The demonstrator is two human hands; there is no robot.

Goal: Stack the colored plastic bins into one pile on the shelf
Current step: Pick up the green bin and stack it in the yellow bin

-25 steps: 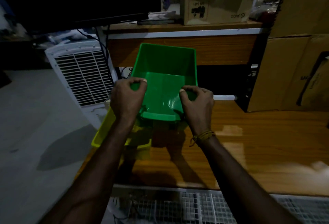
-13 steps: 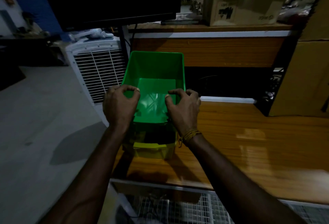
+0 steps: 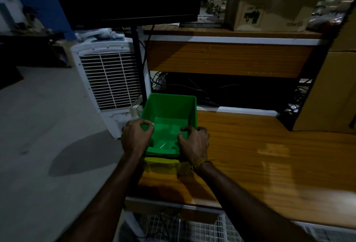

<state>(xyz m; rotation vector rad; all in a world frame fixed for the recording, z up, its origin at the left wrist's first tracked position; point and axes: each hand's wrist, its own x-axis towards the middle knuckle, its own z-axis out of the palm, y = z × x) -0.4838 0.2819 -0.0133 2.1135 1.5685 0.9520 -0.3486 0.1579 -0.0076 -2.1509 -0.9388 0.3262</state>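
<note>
Green bin sits nested in the yellow bin at the left near corner of the wooden shelf, and only the front lip and a part of the front wall of the yellow one show below it. The long axis of the green bin runs away from the person, toward the dark gap at the back of the shelf. Both hands are at its near end. The left hand grips the left rim, with the fingers curled over the edge and the thumb meeting them inside, so it pinches the wall. The right hand holds the right rim in the same way, fingers bent and hooked over the edge; a yellow thread is tied on that wrist. The bin lies directly between the two hands and in front of the fingers, and neither hand is clearly nearer than the other. I judge that the coming move depends on this: the bin must go straight down along its walls, or the hands simply let go.

Compared with half a second ago, the green bin is lower in the yellow one and less of the yellow wall is visible. A second ago the green bin was tilted and held above, with the yellow bin more to the left.

Beside the shelf stands a white air cooler, and a cardboard box rests on the upper shelf.
</note>
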